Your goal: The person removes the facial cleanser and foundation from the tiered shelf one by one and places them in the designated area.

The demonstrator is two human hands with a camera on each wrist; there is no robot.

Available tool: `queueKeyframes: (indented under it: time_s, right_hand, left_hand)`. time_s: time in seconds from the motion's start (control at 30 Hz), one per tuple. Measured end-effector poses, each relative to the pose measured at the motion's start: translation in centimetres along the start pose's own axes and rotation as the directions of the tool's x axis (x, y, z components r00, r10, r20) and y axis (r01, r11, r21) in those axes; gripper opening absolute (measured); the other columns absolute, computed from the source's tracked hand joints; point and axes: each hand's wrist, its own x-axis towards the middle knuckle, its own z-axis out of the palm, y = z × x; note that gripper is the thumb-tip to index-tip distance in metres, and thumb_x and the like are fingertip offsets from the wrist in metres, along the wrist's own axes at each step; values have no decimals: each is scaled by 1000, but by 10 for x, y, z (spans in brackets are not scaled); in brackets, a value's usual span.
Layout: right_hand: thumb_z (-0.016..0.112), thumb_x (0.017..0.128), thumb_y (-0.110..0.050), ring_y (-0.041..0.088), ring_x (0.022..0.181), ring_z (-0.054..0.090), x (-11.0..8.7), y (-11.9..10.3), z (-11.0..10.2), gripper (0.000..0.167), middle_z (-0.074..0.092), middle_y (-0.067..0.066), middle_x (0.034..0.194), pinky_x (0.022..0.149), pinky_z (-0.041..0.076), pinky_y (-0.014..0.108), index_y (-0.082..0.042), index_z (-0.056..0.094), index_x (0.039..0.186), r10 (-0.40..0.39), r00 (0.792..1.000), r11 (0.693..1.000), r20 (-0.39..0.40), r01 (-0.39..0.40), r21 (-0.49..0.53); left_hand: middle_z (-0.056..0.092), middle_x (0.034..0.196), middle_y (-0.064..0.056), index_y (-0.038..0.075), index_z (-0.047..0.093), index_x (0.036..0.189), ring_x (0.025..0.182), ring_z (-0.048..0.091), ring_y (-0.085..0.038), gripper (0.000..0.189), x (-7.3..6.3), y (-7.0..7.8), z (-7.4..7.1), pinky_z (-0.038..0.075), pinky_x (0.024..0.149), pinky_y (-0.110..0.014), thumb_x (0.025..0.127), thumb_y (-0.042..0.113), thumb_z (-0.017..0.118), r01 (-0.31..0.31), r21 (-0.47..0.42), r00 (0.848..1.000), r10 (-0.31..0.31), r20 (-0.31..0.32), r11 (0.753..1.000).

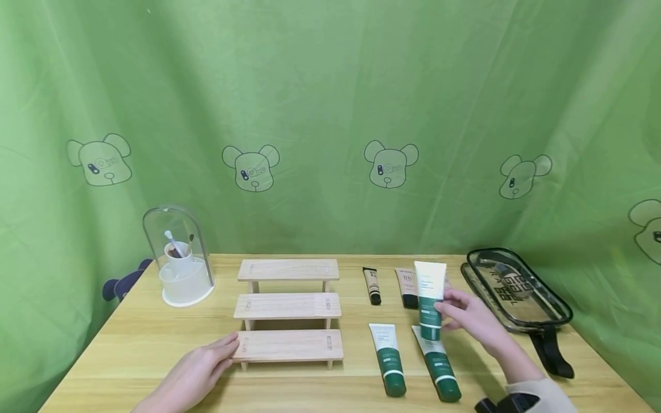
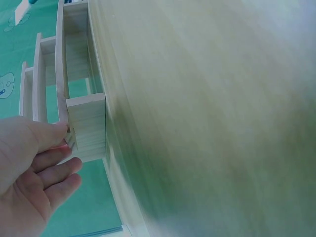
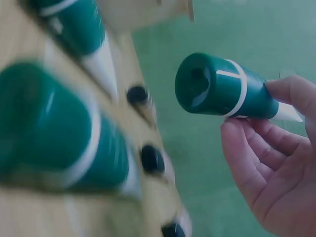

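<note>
My right hand (image 1: 469, 317) holds a green-and-white squeeze tube (image 1: 430, 295) upright, cap down, above the table. In the right wrist view the thumb and fingers pinch the tube (image 3: 232, 89) from opposite sides. Two matching green-and-white tubes, one on the left (image 1: 389, 364) and one on the right (image 1: 441, 370), lie below it. My left hand (image 1: 198, 364) is at the left end of the lowest step of a three-step wooden display stand (image 1: 289, 346). Seen from the left wrist, the thumb and fingertips pinch the end of that step (image 2: 61, 98).
A small beige tube (image 1: 371, 284) and a pinkish tube (image 1: 407, 285) with black caps lie behind the green ones. A clear black-edged pouch (image 1: 516, 289) lies at the right. On the back left stands a white brush holder (image 1: 183, 281) with a clear dome.
</note>
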Motion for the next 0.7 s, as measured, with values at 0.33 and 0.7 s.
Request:
queueKeyframes:
  time_s: [0.33,0.7]
  right_hand:
    - [54,92,-21,17,70,55,-23,39,-45,48,51,4,75,65,57,37,19,40,117,229,972,971,59,-224,-88]
    - [49,93,-20,14,61,54,-37,77,-64,29,53,2,70,52,54,26,8,54,95,296,927,954,229,-275,-120]
  left_hand:
    - [58,119,-19,-6,63,111,102,59,-32,30,-1,-2,2,52,81,-42,82,1,65,-36,15,998,37,-52,999]
    - [57,120,-19,-6,63,112,103,58,-31,30,-1,-1,2,52,83,-42,83,3,64,-10,-5,1000,10,-29,1000]
